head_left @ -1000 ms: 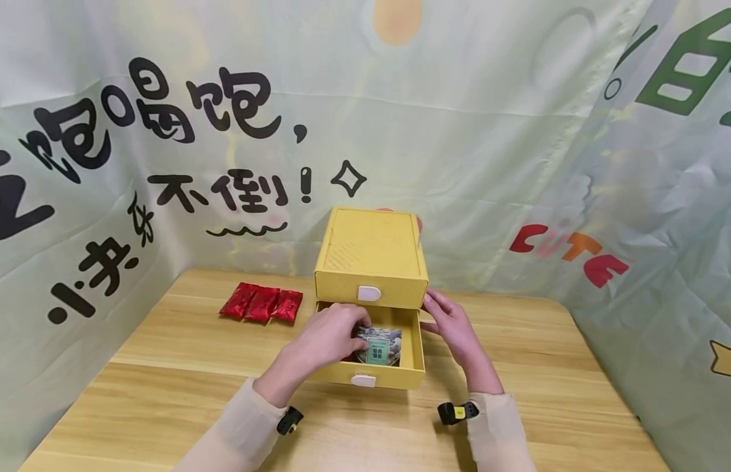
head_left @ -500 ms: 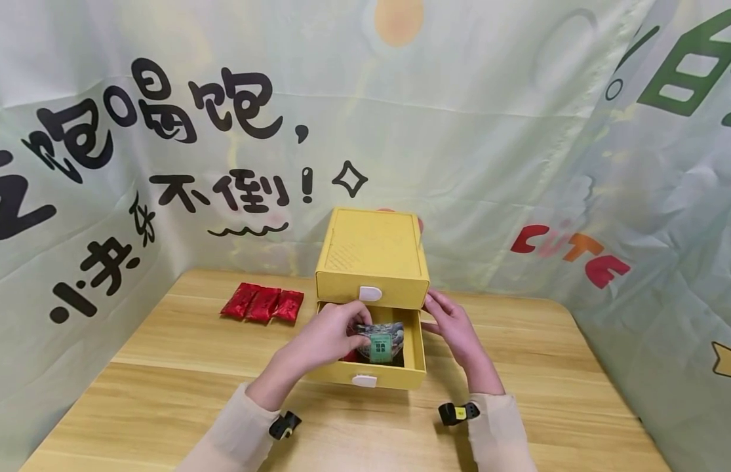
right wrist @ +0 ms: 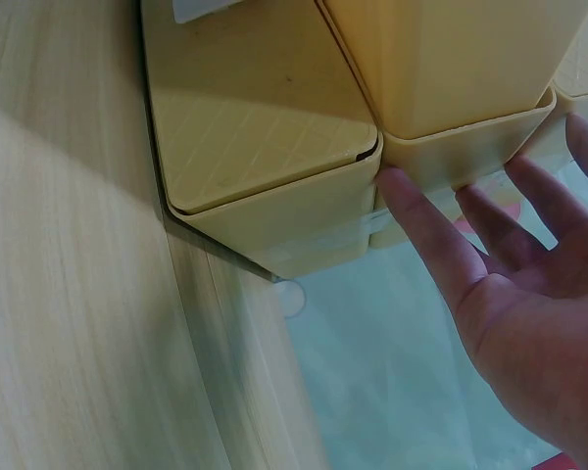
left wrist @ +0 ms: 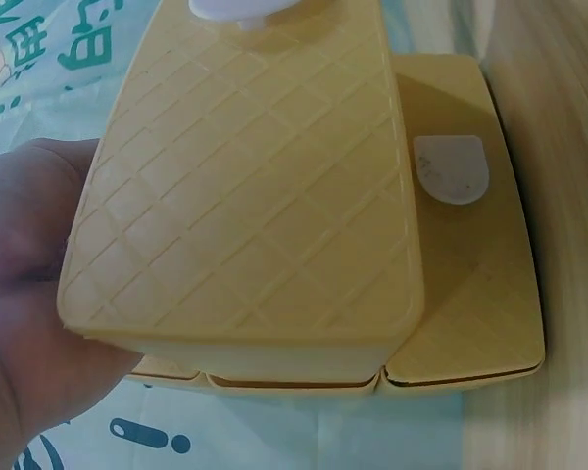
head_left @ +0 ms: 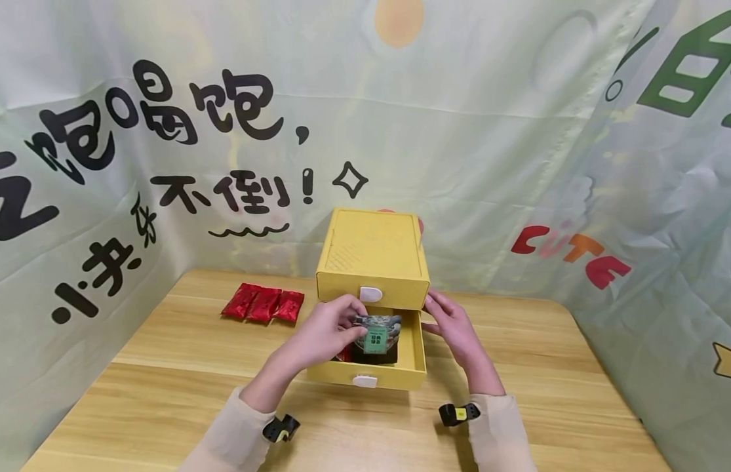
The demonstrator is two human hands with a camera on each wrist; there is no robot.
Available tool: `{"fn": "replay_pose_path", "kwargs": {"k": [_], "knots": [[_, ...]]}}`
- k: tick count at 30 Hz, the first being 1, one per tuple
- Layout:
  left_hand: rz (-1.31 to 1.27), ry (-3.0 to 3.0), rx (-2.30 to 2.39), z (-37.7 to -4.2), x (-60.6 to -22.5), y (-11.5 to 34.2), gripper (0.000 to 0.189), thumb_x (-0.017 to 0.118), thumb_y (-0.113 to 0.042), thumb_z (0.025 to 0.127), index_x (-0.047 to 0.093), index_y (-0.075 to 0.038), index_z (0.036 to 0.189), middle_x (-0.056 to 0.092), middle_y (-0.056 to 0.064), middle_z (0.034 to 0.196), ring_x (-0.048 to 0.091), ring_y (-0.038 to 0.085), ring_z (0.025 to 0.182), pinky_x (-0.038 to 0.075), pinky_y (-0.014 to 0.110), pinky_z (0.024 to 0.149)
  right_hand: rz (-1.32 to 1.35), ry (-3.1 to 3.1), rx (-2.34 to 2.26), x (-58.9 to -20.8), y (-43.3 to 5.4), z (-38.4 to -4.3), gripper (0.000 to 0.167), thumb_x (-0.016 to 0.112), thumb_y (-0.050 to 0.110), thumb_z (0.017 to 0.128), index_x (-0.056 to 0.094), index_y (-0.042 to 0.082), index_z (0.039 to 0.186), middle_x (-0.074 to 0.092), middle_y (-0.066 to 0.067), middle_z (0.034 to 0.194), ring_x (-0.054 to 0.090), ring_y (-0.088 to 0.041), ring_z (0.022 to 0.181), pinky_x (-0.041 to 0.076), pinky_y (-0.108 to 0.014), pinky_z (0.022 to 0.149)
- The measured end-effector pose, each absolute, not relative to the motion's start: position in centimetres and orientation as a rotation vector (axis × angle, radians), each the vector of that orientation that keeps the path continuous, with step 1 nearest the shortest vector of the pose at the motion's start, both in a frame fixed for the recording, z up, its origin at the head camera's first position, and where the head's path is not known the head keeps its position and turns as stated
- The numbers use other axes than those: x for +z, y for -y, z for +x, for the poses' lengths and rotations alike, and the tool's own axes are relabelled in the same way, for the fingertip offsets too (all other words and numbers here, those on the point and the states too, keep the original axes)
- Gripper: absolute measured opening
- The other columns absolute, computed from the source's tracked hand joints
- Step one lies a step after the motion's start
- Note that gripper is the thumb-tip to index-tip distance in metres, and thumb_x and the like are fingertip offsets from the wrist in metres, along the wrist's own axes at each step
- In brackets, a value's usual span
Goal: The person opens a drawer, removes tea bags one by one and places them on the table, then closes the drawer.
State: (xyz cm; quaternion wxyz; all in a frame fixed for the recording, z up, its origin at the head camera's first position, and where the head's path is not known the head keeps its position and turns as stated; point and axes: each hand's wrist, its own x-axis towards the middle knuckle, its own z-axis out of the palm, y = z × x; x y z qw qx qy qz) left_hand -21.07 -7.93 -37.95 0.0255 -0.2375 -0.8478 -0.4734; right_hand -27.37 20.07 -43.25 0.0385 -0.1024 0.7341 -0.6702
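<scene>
A yellow drawer cabinet with pale handles stands at the back of the table. One of its drawers is pulled out below the top one. My left hand pinches the upper left part of a dark tea sachet with a green label, over the drawer. Beside the sachet, a bit of something red shows in the drawer. In the left wrist view, the drawer front hides most of that hand's fingers. My right hand rests its fairly straight fingers against the cabinet's right side.
Left of the cabinet, several shiny red packets lie side by side on the wooden table. A printed cloth backdrop hangs close behind the cabinet and around the table. Another shut drawer sits below the pulled-out one.
My left hand has lifted the tea sachet slightly, and it now stands more upright above the drawer floor. My right hand keeps its place at the cabinet's side.
</scene>
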Motion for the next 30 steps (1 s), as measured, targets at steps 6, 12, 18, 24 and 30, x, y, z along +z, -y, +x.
{"fn": "replay_pose_path", "kwargs": {"k": [6, 12, 18, 24, 30], "knots": [[-0.677, 2.591, -1.501, -20.9, -37.5, 8.5, 0.021, 0.075, -0.003, 0.094, 0.064, -0.010, 0.110, 0.071, 0.002, 0.102, 0.071, 0.017, 0.092, 0.060, 0.034, 0.080, -0.325, -2.261, -2.047, -43.3, -20.1, -27.3, 0.059, 0.052, 0.036, 0.110, 0.042, 0.000, 0.156, 0.043, -0.022, 0.158, 0.047, -0.039, 0.141, 0.056, -0.045, 0.100], [-0.662, 2.543, -1.507, -21.0, -37.0, 9.3, 0.022, 0.074, -0.001, 0.094, 0.064, -0.008, 0.111, 0.071, 0.004, 0.102, 0.070, 0.015, 0.090, 0.059, 0.031, 0.078, -0.327, -2.251, -2.050, -43.5, -20.1, -27.3, 0.057, 0.053, 0.035, 0.110, 0.044, 0.001, 0.155, 0.045, -0.020, 0.157, 0.047, -0.037, 0.141, 0.057, -0.045, 0.100], [-0.631, 2.523, -1.487, -20.8, -36.4, 10.3, 0.024, 0.075, -0.002, 0.094, 0.064, -0.008, 0.115, 0.074, 0.005, 0.103, 0.070, 0.017, 0.091, 0.059, 0.033, 0.079, -0.328, -2.259, -2.048, -43.5, -20.0, -27.3, 0.058, 0.052, 0.035, 0.110, 0.043, 0.000, 0.155, 0.045, -0.022, 0.157, 0.048, -0.037, 0.140, 0.057, -0.043, 0.099], [-0.605, 2.512, -1.437, -20.7, -35.8, 11.4, 0.026, 0.075, -0.002, 0.094, 0.064, -0.009, 0.116, 0.072, 0.004, 0.099, 0.066, 0.020, 0.088, 0.056, 0.036, 0.078, -0.320, -2.266, -2.047, -43.3, -20.0, -27.4, 0.059, 0.052, 0.036, 0.110, 0.043, 0.000, 0.156, 0.045, -0.022, 0.156, 0.048, -0.036, 0.139, 0.058, -0.042, 0.098], [-0.590, 2.501, -1.401, -20.7, -35.5, 12.9, 0.025, 0.073, -0.001, 0.095, 0.064, -0.008, 0.117, 0.067, 0.003, 0.091, 0.060, 0.021, 0.083, 0.049, 0.030, 0.067, -0.313, -2.260, -2.052, -43.2, -20.0, -27.4, 0.058, 0.052, 0.034, 0.110, 0.044, -0.001, 0.155, 0.046, -0.022, 0.156, 0.049, -0.035, 0.138, 0.058, -0.042, 0.098]]}}
